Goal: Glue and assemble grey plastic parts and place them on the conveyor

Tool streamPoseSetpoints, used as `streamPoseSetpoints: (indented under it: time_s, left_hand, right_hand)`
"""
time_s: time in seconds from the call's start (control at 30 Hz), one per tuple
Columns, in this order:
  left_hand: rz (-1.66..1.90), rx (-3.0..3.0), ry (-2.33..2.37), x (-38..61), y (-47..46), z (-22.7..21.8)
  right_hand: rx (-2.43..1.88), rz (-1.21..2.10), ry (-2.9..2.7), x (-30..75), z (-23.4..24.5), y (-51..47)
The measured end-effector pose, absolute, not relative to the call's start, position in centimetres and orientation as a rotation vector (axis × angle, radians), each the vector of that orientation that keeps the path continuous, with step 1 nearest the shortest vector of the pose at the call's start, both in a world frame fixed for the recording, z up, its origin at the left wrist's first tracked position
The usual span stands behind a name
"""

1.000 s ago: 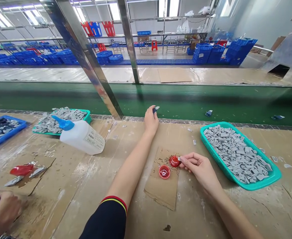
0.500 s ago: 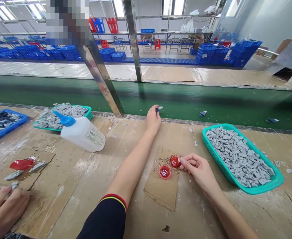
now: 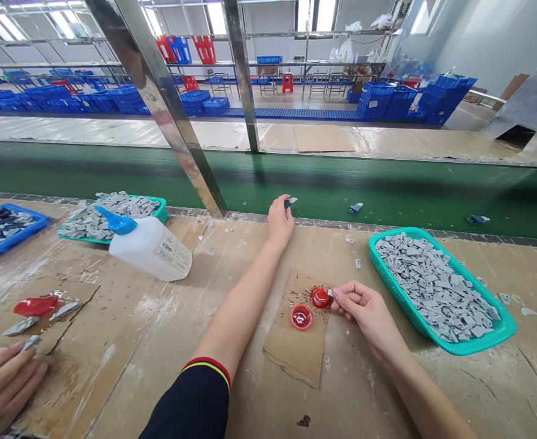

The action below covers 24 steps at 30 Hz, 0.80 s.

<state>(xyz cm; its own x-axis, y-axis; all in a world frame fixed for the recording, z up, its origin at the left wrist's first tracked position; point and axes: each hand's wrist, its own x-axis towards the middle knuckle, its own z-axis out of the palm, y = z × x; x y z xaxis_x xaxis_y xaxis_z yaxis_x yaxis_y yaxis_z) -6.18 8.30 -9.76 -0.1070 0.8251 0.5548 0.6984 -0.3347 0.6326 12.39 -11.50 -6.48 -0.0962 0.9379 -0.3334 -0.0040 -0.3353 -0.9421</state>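
My left hand [image 3: 281,221] reaches to the near edge of the green belt, fingers closed round a small dark-blue and grey plastic part [image 3: 289,202]. In the fingertips of my right hand [image 3: 359,308] is a small flat grey plastic piece [image 3: 331,292]. That piece is at the rim of a red cap [image 3: 320,297] with shiny red inside. A second red cap [image 3: 301,317], holding dark glossy liquid, sits just nearer to me. Both caps rest on a stained cardboard piece [image 3: 296,360]. To the right, a teal basket [image 3: 437,344] is full of similar grey pieces.
A white bottle with blue nozzle [image 3: 152,249] stands left, before another teal basket [image 3: 162,210] and a blue tray [image 3: 10,247]. Dark parts [image 3: 356,208] lie on the green belt [image 3: 410,195]. A co-worker's hand [image 3: 7,381] holds a grey piece at lower left. A metal post [image 3: 177,134] rises ahead.
The dark parts on the belt have shifted left. My hands stay nearly in place, each keeping its piece. The co-worker's hand at lower left has moved slightly.
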Motion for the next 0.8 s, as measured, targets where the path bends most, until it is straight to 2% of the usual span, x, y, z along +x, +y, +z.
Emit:
streamPoseSetpoints:
  time_s: [0.37, 0.57, 0.8]
  left_hand:
    - [1.353, 2.135, 1.783, -6.3, 8.8, -7.9]
    - [0.991, 2.328, 1.518, -1.8, 11.8, -6.7]
    - [0.780, 2.174, 1.462, 2.6, 14.7, -6.1]
  right_hand:
    - [-1.282, 1.598, -0.995, 11.8, -6.2, -11.2]
    - [-1.208, 1.556, -1.001, 11.6, -6.5, -10.8]
    - [-1.154, 1.462, -1.017, 12.2, -5.3, -11.1]
